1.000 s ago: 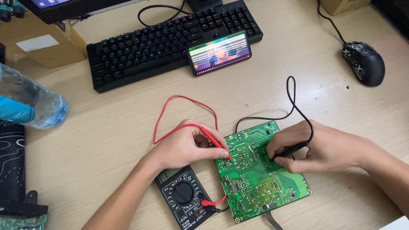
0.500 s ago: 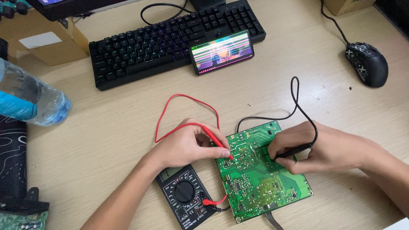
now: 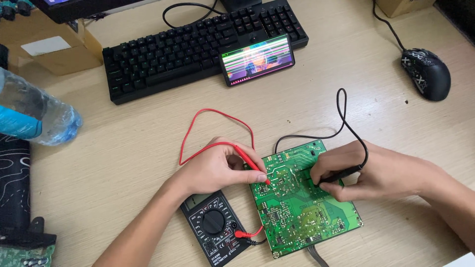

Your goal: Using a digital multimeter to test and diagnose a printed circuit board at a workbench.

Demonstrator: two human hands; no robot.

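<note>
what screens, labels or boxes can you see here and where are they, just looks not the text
Phone: leaning on the black keyboard, lit screen with colourful streaks.
Multimeter: under the left wrist, black, small grey display at top.
Cardboard box: top left, brown, with a white label.
Water bottle: left edge, clear, blue label.

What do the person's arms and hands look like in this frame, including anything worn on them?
Both hands, the left hand and the right hand, are bare: no gloves, rings, watch or wristband show. Both forearms are uncovered as far as the picture's edge, with no sleeve in view. Fingernails are short and unpainted. No markings or tattoos are visible.
</note>
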